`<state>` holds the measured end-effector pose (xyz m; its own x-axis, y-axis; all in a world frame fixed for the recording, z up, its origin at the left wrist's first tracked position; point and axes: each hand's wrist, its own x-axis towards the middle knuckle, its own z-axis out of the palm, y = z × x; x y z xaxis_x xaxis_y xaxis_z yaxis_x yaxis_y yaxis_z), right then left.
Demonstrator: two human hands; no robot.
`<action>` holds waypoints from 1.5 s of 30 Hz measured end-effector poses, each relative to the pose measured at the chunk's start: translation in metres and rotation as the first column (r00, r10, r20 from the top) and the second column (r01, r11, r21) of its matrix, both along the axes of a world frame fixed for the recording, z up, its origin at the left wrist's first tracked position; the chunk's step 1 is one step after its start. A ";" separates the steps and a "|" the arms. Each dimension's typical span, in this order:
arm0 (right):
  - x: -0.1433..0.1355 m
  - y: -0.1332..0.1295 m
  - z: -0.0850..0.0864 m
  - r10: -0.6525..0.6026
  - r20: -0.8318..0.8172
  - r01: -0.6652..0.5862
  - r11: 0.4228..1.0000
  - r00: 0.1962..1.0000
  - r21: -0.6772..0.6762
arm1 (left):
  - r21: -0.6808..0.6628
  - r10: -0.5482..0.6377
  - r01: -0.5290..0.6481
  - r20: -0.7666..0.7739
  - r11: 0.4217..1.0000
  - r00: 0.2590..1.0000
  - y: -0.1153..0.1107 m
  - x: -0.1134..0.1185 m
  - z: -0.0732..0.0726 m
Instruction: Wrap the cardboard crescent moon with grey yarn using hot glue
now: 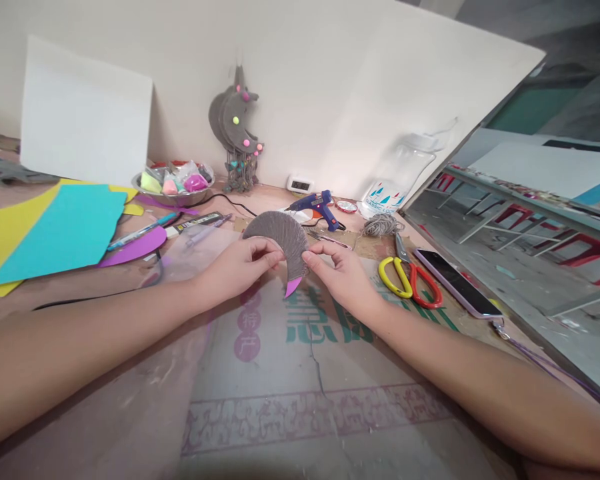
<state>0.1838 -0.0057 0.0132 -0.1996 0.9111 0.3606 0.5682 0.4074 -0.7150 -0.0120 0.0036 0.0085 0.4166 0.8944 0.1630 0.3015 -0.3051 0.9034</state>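
A purple crescent moon cutout [280,231], mostly wrapped in grey yarn, is held up over the work surface between my two hands. Its lower tip [293,287] shows bare purple. My left hand [253,263] pinches the inner curve from the left. At the right edge, close to the tip, the thumb and fingers of my right hand [333,267] are closed on it. A strand of yarn [316,363] trails down over the printed plastic sheet [260,400] below. Part of the crescent is covered by my fingers.
Yellow-and-red scissors [411,280] and a phone [457,283] lie at the right. Behind the crescent are a blue glue gun [320,208] and a grey yarn bundle [381,225]. Turquoise sheets [63,233] and a bowl [174,197] sit left. A decorated moon [233,120] hangs behind.
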 end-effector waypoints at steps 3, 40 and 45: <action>0.001 0.000 0.000 -0.004 -0.004 0.004 1.000 1.000 0.000 | -0.047 -0.018 0.022 0.095 0.999 0.995 0.002 0.002 -0.003; 0.017 0.013 -0.012 -0.060 -0.450 0.083 0.996 0.891 0.032 | 0.279 0.132 -0.019 -0.394 0.960 0.910 0.002 -0.004 0.000; 0.014 0.008 -0.008 -0.052 -0.431 0.081 0.995 0.901 0.049 | 0.412 0.121 0.123 -0.518 0.903 0.847 0.002 -0.007 -0.004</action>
